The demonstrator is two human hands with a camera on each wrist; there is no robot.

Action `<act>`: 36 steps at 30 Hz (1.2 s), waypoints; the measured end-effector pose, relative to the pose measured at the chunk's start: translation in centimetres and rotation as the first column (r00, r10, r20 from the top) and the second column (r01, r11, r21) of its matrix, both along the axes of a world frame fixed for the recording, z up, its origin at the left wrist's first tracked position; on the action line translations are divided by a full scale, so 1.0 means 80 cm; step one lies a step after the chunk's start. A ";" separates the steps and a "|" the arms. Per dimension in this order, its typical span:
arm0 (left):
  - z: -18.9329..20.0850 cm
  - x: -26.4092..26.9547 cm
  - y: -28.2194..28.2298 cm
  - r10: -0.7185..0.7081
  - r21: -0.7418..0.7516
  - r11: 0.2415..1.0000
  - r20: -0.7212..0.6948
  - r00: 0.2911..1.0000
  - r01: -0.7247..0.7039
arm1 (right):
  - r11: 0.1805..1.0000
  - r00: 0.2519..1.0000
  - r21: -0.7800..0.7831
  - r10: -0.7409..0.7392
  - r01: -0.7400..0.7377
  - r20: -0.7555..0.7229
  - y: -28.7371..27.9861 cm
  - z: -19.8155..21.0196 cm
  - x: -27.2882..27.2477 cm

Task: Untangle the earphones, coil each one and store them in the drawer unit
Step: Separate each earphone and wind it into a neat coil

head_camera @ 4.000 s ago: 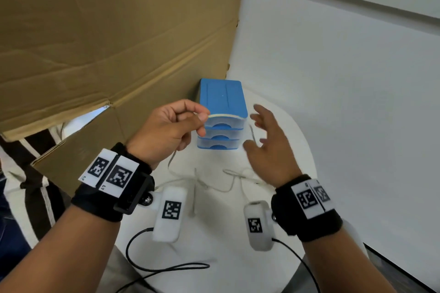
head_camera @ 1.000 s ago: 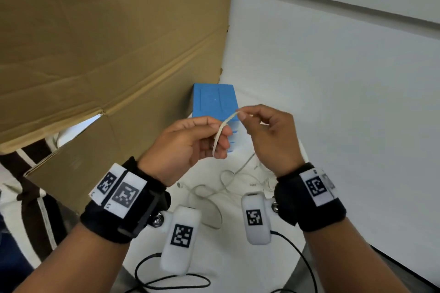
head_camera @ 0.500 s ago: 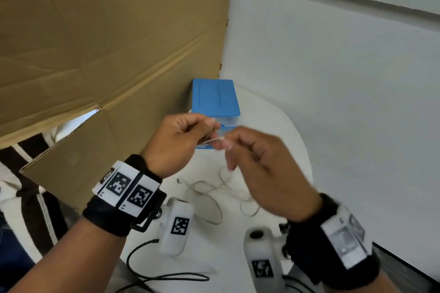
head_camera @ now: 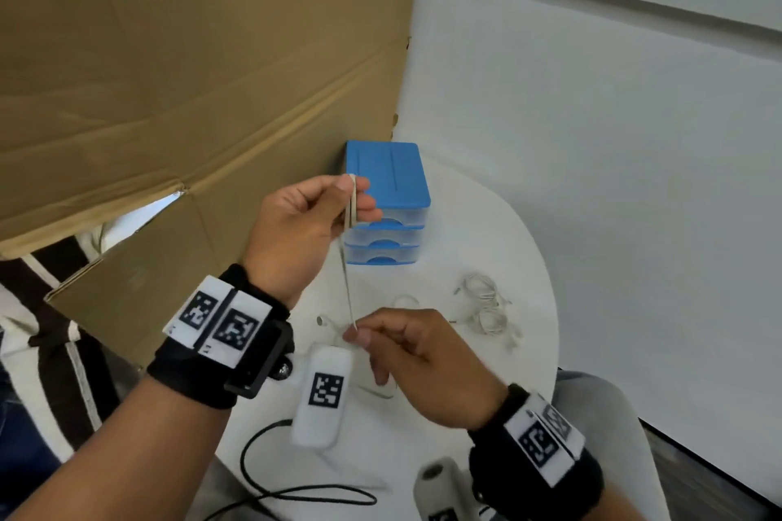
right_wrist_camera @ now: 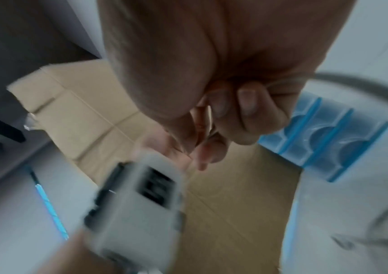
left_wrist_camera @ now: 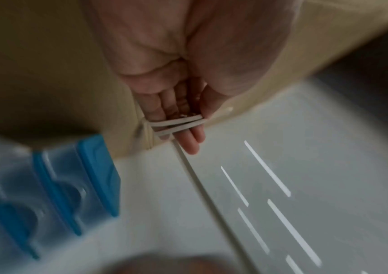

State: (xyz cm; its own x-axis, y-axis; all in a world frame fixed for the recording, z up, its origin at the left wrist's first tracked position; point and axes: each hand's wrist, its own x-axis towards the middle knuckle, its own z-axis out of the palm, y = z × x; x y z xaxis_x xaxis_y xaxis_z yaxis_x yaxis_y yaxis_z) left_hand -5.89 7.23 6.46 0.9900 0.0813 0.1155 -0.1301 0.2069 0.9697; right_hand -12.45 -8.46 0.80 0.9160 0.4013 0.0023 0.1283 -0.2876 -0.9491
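Note:
Turns of a white earphone cable (head_camera: 351,199) lie wound round the fingers of my left hand (head_camera: 355,199), raised in front of the blue drawer unit (head_camera: 389,199). The left wrist view shows three turns of the cable (left_wrist_camera: 176,124) crossing the fingers (left_wrist_camera: 192,142). From there the cable (head_camera: 347,266) runs taut down to my right hand (head_camera: 355,334), which pinches it low over the table. The right wrist view is blurred, with curled fingers (right_wrist_camera: 246,111) and the drawer unit (right_wrist_camera: 324,137). An earbud (head_camera: 321,321) lies beside the right hand. A second earphone (head_camera: 486,305) lies bunched on the table. The drawers look closed.
A large cardboard sheet (head_camera: 169,55) stands at the left, right behind the drawer unit. The round white table (head_camera: 546,250) ends close on the right, by a white wall. A black cable (head_camera: 296,491) loops at the front edge. Striped cloth (head_camera: 42,330) is at the far left.
My right hand took hold of the cable, met the left hand, then dropped towards me, pulling the cable taut. My left hand rose slightly with more cable wound on its fingers.

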 end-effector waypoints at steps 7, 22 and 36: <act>-0.009 -0.003 -0.005 -0.050 0.245 0.969 0.022 0.999 0.043 | 0.998 0.959 0.056 -0.025 0.010 0.281 -0.021 0.099 -0.008; -0.002 -0.002 -0.006 0.062 -0.109 0.991 -0.117 0.991 -0.074 | 0.882 0.956 -0.468 0.182 -0.056 0.229 -0.037 0.036 -0.017; -0.016 0.003 -0.002 0.105 0.142 0.985 -0.011 0.994 -0.102 | 0.966 0.979 -0.256 0.089 -0.040 0.182 -0.048 0.037 -0.019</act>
